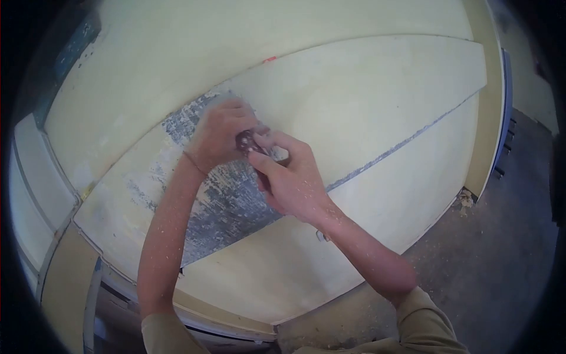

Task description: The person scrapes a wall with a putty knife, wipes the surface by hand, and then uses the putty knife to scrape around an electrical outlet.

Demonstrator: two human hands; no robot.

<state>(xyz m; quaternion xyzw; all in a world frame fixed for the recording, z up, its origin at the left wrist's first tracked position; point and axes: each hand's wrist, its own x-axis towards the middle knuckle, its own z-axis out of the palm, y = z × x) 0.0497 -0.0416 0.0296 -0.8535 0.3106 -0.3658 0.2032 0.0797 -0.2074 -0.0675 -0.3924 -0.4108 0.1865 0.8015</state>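
Both my hands are closed on one tool over an off-white painted panel (354,88). It looks like a paint scraper (246,141), with a dark reddish, speckled part showing between the hands; its working edge is hidden. My left hand (227,130), blurred, wraps over the tool's front end. Around the near end, my right hand (289,174) grips with the thumb along the tool. Beneath and beside them lies a rough blue-grey patch (230,206), streaked with leftover off-white paint. Pale flakes cling to both forearms.
A narrow blue-grey strip (383,156) runs diagonally to the panel's right end. A small metal fitting (322,236) shows below my right wrist. Paint debris (467,199) sits by the right corner. The grey floor (471,265) lies lower right, and a blue-edged board (508,106) stands beyond.
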